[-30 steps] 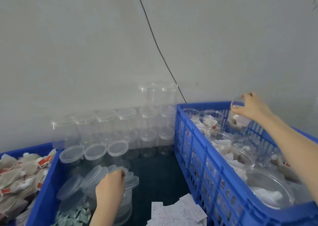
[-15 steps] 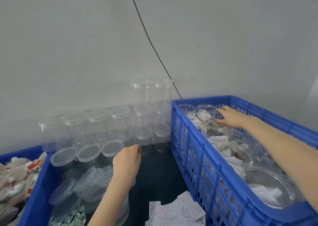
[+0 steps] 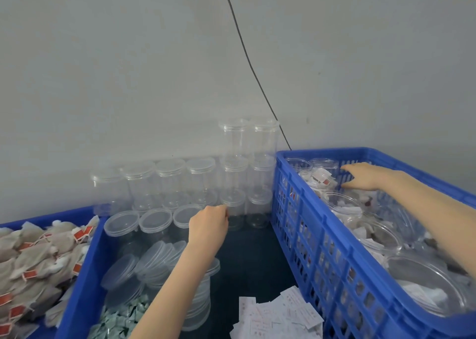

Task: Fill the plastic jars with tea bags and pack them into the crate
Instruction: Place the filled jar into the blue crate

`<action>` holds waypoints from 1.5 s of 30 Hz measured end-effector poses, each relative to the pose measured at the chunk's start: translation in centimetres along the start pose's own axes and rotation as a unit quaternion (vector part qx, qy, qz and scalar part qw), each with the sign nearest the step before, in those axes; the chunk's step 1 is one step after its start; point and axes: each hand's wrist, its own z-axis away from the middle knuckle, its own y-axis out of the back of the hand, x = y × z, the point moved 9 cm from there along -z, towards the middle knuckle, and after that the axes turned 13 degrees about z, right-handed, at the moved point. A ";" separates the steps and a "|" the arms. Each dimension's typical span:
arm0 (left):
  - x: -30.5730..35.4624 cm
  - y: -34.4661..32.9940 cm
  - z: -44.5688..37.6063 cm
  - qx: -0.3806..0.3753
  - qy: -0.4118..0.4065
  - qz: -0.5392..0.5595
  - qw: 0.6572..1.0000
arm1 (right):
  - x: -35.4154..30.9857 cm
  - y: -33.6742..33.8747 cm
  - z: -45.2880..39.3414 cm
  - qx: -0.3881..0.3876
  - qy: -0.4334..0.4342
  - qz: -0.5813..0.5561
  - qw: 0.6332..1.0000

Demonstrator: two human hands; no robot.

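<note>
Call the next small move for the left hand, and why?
Probably close the left hand on the capped empty jar at its fingertips. The right hand rests open in the blue crate among filled jars, holding nothing.

I am finding no legible text anywhere in this head view. The white paper slips lying on the dark surface beside the blue crate are showing faint reddish print, but I am seeing it only as blurred lines, too small to read. The red tags on the tea bags in the left bin are showing as plain red patches with no lettering I can make out. A tag on a tea bag in the crate's far jars is carrying a red mark, equally unreadable. The clear jars along the wall are bearing no label I can read.
</note>
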 end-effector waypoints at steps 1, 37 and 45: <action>-0.2 0.2 0.0 -0.001 -0.001 -0.004 1.000 | -0.1 0.1 0.1 -0.009 -0.001 0.007 1.000; -13.5 6.8 2.2 -0.012 0.066 -0.057 0.996 | -27.3 17.1 1.1 0.431 0.063 -0.098 0.895; -14.0 6.5 1.9 -0.018 0.062 -0.069 0.995 | -28.9 16.5 -1.9 0.389 0.036 0.005 0.921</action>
